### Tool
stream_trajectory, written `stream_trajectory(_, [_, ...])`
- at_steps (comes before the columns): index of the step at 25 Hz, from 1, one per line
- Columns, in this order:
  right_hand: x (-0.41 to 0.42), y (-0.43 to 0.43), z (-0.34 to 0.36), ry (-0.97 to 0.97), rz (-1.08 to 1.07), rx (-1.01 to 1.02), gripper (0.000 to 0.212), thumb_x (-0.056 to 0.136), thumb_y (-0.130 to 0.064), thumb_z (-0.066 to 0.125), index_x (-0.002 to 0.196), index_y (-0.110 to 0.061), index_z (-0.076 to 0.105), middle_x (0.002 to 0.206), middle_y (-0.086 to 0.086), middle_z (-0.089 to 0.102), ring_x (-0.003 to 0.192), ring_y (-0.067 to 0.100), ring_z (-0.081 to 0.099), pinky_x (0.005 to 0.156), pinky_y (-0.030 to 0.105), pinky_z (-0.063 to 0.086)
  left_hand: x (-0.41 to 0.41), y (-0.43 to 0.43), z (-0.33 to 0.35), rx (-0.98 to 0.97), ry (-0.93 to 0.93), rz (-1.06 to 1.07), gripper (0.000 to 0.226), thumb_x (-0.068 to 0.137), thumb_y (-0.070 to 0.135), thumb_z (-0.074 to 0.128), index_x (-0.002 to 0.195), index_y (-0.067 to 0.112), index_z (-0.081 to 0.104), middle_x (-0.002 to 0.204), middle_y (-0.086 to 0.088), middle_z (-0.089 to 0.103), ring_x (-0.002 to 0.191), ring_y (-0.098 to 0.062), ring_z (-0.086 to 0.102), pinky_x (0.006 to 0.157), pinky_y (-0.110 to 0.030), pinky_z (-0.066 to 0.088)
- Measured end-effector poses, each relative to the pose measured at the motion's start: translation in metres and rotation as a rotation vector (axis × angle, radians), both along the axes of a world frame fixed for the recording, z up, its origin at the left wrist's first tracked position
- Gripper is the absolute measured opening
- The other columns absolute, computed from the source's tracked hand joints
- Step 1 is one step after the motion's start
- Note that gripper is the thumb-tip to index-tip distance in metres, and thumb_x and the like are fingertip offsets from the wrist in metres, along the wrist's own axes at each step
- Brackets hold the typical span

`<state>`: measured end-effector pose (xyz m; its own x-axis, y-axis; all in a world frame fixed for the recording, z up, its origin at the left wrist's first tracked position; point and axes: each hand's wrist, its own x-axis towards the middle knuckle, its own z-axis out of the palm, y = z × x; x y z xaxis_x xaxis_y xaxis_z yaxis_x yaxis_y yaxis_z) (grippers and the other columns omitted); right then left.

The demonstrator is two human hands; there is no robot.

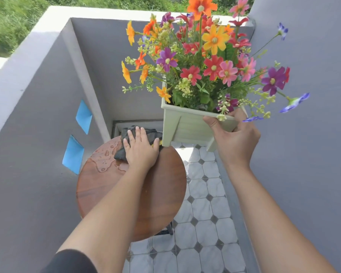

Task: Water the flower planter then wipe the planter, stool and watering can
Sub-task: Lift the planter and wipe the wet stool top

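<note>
A pale green planter full of orange, red, pink and purple flowers hangs in the air to the right of the stool, tilted. My right hand grips its near rim and corner. A round brown wooden stool stands below, with water drops and puddles on its far left part. My left hand lies flat on a dark grey cloth with a yellow edge, pressed onto the stool's far side. The watering can is not in view.
Grey balcony walls close in on the left, back and right. Two blue patches are stuck on the left wall. White octagon floor tiles with dark diamonds run along the right of the stool. Green bushes lie beyond the wall.
</note>
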<state>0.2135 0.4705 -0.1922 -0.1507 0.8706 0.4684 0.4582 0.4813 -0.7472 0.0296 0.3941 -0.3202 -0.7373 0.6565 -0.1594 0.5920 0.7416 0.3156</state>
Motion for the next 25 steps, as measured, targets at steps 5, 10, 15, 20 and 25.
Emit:
stream_trajectory(5, [0.000, -0.008, 0.000, 0.002, 0.011, 0.003, 0.048, 0.065, -0.062, 0.067, 0.060, -0.032, 0.029, 0.048, -0.005, 0.036, 0.053, 0.023, 0.036, 0.055, 0.029, 0.027, -0.025, -0.033, 0.002, 0.036, -0.013, 0.228, 0.073, 0.095, 0.052, 0.028, 0.150, 0.007, 0.013, 0.160, -0.007, 0.007, 0.146, -0.028, -0.002, 0.115, -0.046, -0.002])
stream_trajectory(10, [0.002, -0.010, 0.001, 0.020, 0.000, 0.003, 0.047, 0.065, -0.064, 0.065, 0.064, -0.030, 0.034, 0.048, -0.012, 0.028, 0.055, 0.021, 0.030, 0.056, 0.030, 0.028, -0.033, -0.082, 0.008, 0.022, -0.037, 0.441, 0.077, 0.094, 0.053, 0.030, 0.150, 0.004, 0.010, 0.160, -0.011, 0.007, 0.146, -0.032, -0.002, 0.115, -0.047, 0.000])
stream_trajectory(15, [0.002, -0.012, -0.003, 0.060, -0.013, -0.018, 0.047, 0.064, -0.068, 0.064, 0.072, -0.028, 0.040, 0.055, 0.002, 0.041, 0.058, 0.021, 0.036, 0.059, 0.032, 0.032, -0.002, -0.121, 0.005, 0.016, -0.024, 0.503, 0.078, 0.093, 0.052, 0.032, 0.150, 0.004, 0.009, 0.160, -0.011, 0.008, 0.145, -0.033, -0.001, 0.114, -0.051, 0.002])
stream_trajectory(20, [0.001, -0.019, -0.003, 0.057, -0.013, -0.025, 0.049, 0.065, -0.066, 0.065, 0.075, -0.021, 0.049, 0.062, 0.005, 0.045, 0.061, 0.020, 0.038, 0.061, 0.030, 0.031, 0.030, -0.157, 0.007, 0.033, -0.082, 0.619, 0.074, 0.095, 0.050, 0.030, 0.150, 0.006, 0.008, 0.160, -0.010, 0.006, 0.145, -0.035, -0.003, 0.112, -0.057, 0.005])
stream_trajectory(25, [0.002, -0.023, 0.003, 0.073, 0.001, -0.049, 0.054, 0.062, -0.077, 0.058, 0.074, -0.026, 0.044, 0.061, 0.008, 0.050, 0.060, 0.021, 0.042, 0.059, 0.035, 0.036, 0.065, -0.180, 0.009, 0.069, -0.155, 0.553, 0.060, 0.100, 0.033, 0.031, 0.148, 0.000, 0.016, 0.158, -0.018, 0.010, 0.145, -0.037, 0.001, 0.111, -0.058, 0.013])
